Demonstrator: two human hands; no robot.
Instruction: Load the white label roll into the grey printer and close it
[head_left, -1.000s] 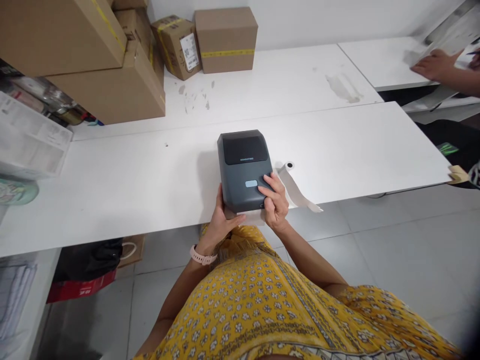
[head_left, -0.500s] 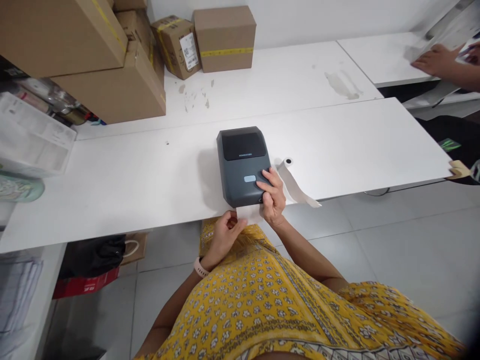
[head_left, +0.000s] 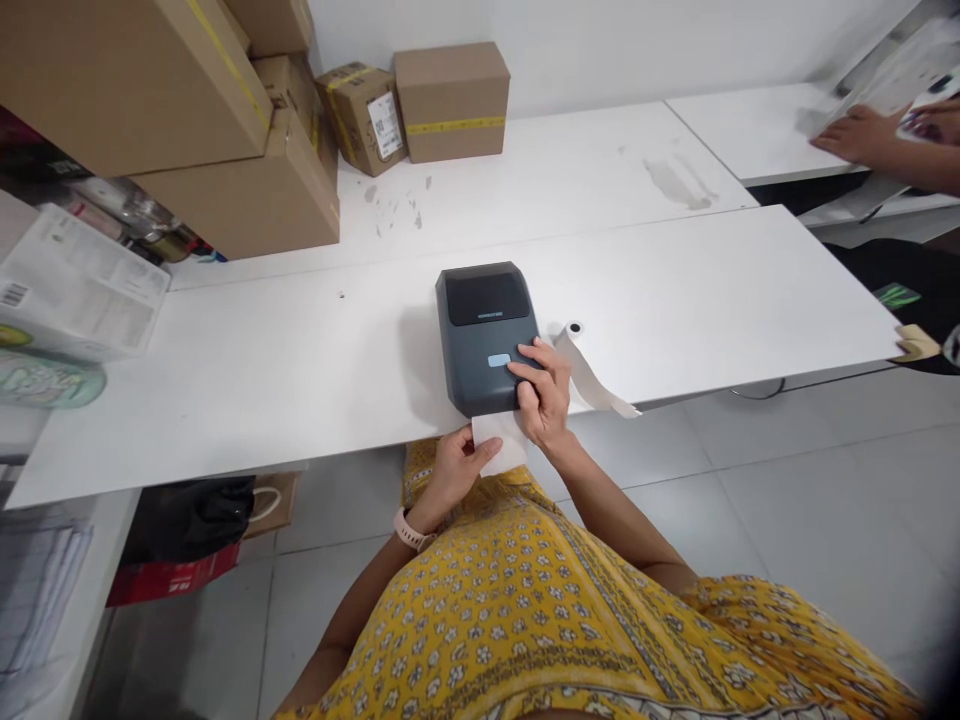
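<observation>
A dark blue-grey thermal printer (head_left: pixel 491 345) with a light blue button (head_left: pixel 499 360) lies at the table's near edge. A white paper strip (head_left: pixel 506 440) hangs out of its front end. My left hand (head_left: pixel 459 465) pinches the strip's left side, thumb on top. Over the printer's near right corner sits my right hand (head_left: pixel 546 395), gripping it with fingers on top, one fingertip beside the button, and the thumb low at the front edge. To the right stands a small paper roll (head_left: pixel 575 330), its loose tail curling towards the table edge.
Cardboard boxes (head_left: pixel 232 190) are stacked at the back left, with two smaller ones (head_left: pixel 454 105) against the wall. A white package (head_left: pixel 82 285) and a green bottle (head_left: pixel 52 380) stand far left. Another person's hand (head_left: pixel 862 135) rests on the far right table.
More of the paper strip now shows below the printer, and my left hand has shifted slightly with it. My right hand's fingers have moved a little closer to the button. The view has tilted slightly.
</observation>
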